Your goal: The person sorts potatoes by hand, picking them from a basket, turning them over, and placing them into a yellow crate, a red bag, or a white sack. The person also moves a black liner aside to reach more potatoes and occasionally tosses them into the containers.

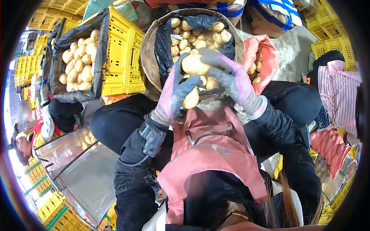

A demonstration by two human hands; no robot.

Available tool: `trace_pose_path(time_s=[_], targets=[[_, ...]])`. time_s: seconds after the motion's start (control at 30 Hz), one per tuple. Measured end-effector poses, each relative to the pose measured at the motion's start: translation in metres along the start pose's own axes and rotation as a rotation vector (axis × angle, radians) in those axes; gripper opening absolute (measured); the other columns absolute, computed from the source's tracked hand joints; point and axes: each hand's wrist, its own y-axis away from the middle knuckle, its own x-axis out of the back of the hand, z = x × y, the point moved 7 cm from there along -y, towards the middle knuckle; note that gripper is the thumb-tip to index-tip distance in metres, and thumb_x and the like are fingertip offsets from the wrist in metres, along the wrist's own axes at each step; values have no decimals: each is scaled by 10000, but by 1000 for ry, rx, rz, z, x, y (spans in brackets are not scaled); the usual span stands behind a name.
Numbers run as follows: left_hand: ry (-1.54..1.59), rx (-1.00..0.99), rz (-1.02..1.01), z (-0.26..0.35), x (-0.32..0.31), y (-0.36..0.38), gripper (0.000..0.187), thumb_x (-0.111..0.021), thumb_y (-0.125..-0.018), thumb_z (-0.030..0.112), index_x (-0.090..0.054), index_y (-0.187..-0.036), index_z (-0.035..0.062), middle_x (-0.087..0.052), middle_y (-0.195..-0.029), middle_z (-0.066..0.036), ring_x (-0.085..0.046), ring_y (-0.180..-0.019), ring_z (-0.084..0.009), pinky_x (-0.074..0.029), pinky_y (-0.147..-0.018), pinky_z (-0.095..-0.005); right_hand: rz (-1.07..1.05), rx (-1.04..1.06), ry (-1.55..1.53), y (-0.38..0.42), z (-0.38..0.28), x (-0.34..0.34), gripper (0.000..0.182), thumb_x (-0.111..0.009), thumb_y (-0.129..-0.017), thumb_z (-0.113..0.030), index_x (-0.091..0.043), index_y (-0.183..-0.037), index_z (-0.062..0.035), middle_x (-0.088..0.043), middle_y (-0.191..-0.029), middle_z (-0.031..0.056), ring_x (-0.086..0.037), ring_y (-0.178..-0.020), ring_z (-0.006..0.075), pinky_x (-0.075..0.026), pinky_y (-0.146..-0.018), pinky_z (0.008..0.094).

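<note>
A large pale potato is between my two gloved hands, above the round container. My left hand, in a grey and pink glove, curls its fingers against the potato's left side. My right hand, gloved alike, has its fingers at the potato's right end; their tips are smeared by motion. Just under my left thumb a second potato shows, partly covered by that hand. Beyond the hands, many potatoes fill the round cardboard container, which is lined with black plastic.
To the left, a yellow crate with a dark liner holds potatoes. A red sack with potatoes stands right of the container. Another container with blue tape is behind it. People sit at both sides, one in a striped garment.
</note>
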Motion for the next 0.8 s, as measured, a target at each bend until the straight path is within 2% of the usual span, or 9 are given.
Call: trace_pose_path(time_s=[0.03,0.1,0.2,0.33,0.43,0.5,0.63,0.73,0.8], targets=[[217,128,4,-10,-1,3,772,-756,-770,125,-375,-1428,-9,-488,-1340,-135,-506,-1219,-204,-407,-1026,-317,-47,199,161,2,-9,-4,364,-597,-913,-78,-583,-1273,-25,-565,-1301,87,-506,-1234,190,-392,-1048,317],[228,197,-8,-3,2,10,761,-758,-780,143,-374,-1421,-4,-504,-1294,-124,-497,-1222,-192,-412,-1016,-308,-53,80,-46,4,1,-8,365,-580,-901,-41,-580,-1265,-7,-546,-1332,107,-483,-1272,212,-370,-1074,327],[-317,-216,-102,18,6,9,808,-757,-786,124,-304,-1445,5,-501,-1289,-142,-498,-1212,-197,-431,-1006,-311,-57,-110,-201,6,12,-12,391,-604,-902,-44,-547,-1281,34,-490,-1407,127,-470,-1285,217,-370,-1076,328],[68,-57,-82,8,-1,28,815,-739,-785,92,-288,-1461,21,-445,-1371,-135,-481,-1244,-208,-422,-1035,-328,-146,68,10,12,-11,-22,264,-624,-882,-48,-655,-1132,31,-544,-1361,149,-483,-1277,220,-388,-1057,315],[-79,-172,-16,9,14,38,773,-721,-791,59,-320,-1452,37,-490,-1298,-114,-535,-1144,-168,-472,-945,-298,-43,101,-17,6,5,-15,242,-545,-888,-54,-673,-1070,41,-592,-1294,153,-549,-1209,225,-417,-1035,310],[30,-145,120,24,42,39,729,-694,-783,15,-355,-1427,47,-546,-1199,-87,-611,-891,-157,-523,-754,-282,21,-93,-207,-1,24,-12,297,-508,-901,-83,-634,-1137,45,-609,-1247,156,-591,-1153,233,-453,-1003,322],[50,-177,426,79,171,36,350,-650,-836,29,-577,-1178,41,-616,-1008,-58,-615,-847,-143,-526,-712,-271,95,-118,-278,-9,56,-3,370,-527,-936,-147,-548,-1254,41,-613,-1226,154,-617,-1114,260,-482,-970,352],[-197,-556,668,143,270,42,352,-684,-876,131,-559,-1192,38,-628,-1033,-74,-626,-886,-183,-535,-734,-315,183,-229,-211,-19,90,4,342,-543,-927,-158,-584,-1224,6,-649,-1172,128,-638,-1042,226,-496,-873,313],[-113,-395,856,139,338,52,590,-692,-872,154,-422,-1389,70,-569,-1257,-113,-582,-1104,-240,-501,-915,-338,234,-293,-145,-31,121,9,317,-542,-911,-133,-613,-1197,-17,-671,-1118,106,-641,-979,183,-488,-819,282]])
